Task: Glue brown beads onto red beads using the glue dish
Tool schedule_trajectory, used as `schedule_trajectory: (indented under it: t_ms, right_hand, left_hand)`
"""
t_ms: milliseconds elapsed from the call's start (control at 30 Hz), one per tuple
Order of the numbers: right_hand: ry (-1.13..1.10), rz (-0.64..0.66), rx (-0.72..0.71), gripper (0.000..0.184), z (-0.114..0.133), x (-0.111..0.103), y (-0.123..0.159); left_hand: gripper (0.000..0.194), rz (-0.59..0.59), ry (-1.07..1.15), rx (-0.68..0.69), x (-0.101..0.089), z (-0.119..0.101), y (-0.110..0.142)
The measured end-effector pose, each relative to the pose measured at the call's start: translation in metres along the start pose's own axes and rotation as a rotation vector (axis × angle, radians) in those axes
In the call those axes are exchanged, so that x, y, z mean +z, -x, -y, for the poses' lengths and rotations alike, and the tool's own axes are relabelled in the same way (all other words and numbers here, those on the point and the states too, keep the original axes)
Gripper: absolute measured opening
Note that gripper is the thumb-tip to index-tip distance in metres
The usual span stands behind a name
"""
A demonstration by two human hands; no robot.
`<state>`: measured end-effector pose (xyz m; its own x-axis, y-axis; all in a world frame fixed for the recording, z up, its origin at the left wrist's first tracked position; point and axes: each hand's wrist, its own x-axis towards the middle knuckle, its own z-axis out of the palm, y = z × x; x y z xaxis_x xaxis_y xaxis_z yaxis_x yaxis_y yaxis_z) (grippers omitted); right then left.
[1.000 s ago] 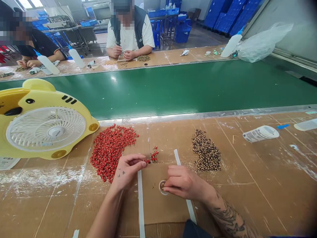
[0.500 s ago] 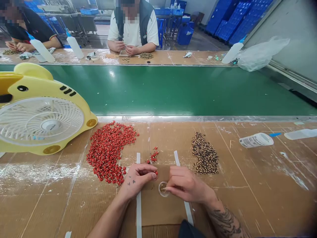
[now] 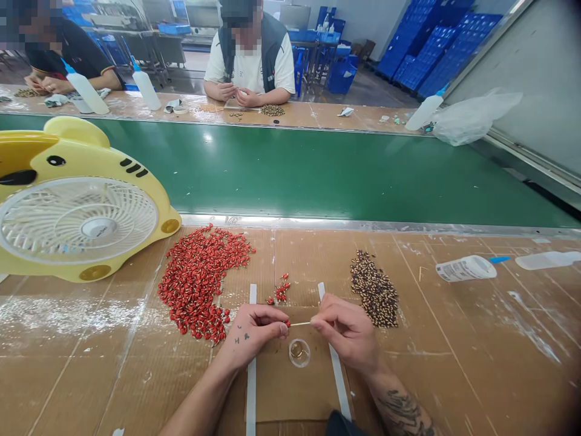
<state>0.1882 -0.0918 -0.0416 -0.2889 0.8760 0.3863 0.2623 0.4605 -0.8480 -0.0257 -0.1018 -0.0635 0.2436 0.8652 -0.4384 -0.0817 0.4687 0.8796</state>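
Note:
My left hand (image 3: 255,334) pinches a small red piece (image 3: 288,324) between thumb and forefinger. A thin pale stick, like a toothpick (image 3: 300,324), is held level in the fingertips of my right hand (image 3: 347,333). Its left tip meets the red piece; whether it touches or just overlaps I cannot tell. Below both hands stands a small clear round dish (image 3: 299,366) with a little clear liquid-looking content, on a cardboard sheet (image 3: 295,393). A few loose red pieces (image 3: 281,293) lie beyond the sheet's far edge.
A heap of red pieces (image 3: 200,284) lies left, a heap of black-and-tan pieces (image 3: 374,290) right. A yellow fan (image 3: 167,209) stands far left. At right lie a white tub (image 3: 465,268) and a bottle (image 3: 547,260). Across the green belt (image 3: 290,169) two people work.
My right hand has lifted the stick out of the dish and brought its tip up to the red piece. My left hand has stayed nearly in place, holding that piece.

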Motion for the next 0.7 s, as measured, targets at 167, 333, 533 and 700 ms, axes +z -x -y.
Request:
schedule_trajectory:
  t_ms: [167, 333, 533, 700]
  right_hand:
    - [0.031, 0.038, 0.001, 0.015, -0.002, 0.002, 0.002]
    - [0.020, -0.025, -0.005, 0.021, -0.004, -0.002, 0.002]
    - [0.201, 0.338, -0.099, 0.034, 0.000, -0.012, 0.002]
    - [0.376, 0.298, 0.037, 0.031, 0.000, -0.042, 0.001]
  left_hand:
    - [0.011, 0.017, -0.007, 0.010, 0.000, 0.000, 0.001]
    - [0.010, 0.014, 0.023, -0.003, -0.001, -0.001, 0.000]
    - [0.011, -0.002, 0.030, 0.025, 0.000, -0.003, 0.000]
    - [0.016, -0.010, 0.028, 0.053, -0.001, -0.006, 0.002]
